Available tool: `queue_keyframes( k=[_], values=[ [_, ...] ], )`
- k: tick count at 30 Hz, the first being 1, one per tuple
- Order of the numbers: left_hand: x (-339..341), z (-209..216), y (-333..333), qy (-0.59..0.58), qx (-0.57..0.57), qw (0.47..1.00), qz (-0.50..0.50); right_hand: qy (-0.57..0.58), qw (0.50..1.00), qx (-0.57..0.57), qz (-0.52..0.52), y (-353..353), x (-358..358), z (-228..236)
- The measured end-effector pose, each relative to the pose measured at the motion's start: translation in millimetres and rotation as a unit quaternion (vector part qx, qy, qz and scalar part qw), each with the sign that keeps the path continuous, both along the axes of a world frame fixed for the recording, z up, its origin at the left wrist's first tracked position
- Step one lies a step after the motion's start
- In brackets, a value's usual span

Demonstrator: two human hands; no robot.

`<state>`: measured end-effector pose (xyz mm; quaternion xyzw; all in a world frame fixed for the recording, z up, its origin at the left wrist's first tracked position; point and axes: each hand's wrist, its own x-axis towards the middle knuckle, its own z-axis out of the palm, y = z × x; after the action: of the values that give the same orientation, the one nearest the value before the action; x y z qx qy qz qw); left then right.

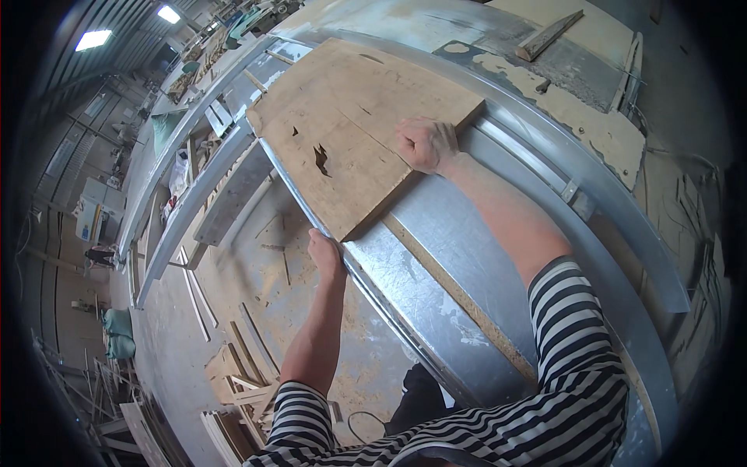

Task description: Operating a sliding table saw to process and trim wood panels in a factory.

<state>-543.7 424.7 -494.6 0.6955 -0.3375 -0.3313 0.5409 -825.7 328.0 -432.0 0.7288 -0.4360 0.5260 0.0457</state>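
Note:
A thick, light-brown wooden board (354, 117) lies flat across a metal-topped bench (475, 226). Cracks and two dark, ragged holes mark its face. At the board's near corner, my left hand (326, 254) is closed around the edge, with the thumb side up and the other fingers mostly hidden. My right hand (425, 144) rests in a fist on top of the board, close to its right edge. Both striped sleeves reach in from below.
Curved metal rails (206, 187) run along the left, others on the right. A sawdust-covered panel (560, 97) at the far right carries a short wooden offcut (548, 36). Wood strips (245, 389) are piled on the dusty floor at lower left. A narrow slot (459, 296) divides the bench top.

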Motion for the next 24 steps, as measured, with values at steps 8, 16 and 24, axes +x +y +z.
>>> queue_keyframes(
  k=[8,16,24],
  values=[
    [1.2,1.6,1.8,0.033,0.008,0.999,0.001,0.003,0.999,0.035,0.010,-22.7,11.1,2.2],
    [3.5,1.4,0.6,0.013,0.015,1.000,-0.007,0.021,0.999,0.038,-0.012,-44.1,19.4,-3.2],
    [2.8,3.0,-3.0,0.016,0.007,1.000,0.009,0.021,0.999,0.039,-0.011,-60.8,27.9,-2.1]
  ],
)
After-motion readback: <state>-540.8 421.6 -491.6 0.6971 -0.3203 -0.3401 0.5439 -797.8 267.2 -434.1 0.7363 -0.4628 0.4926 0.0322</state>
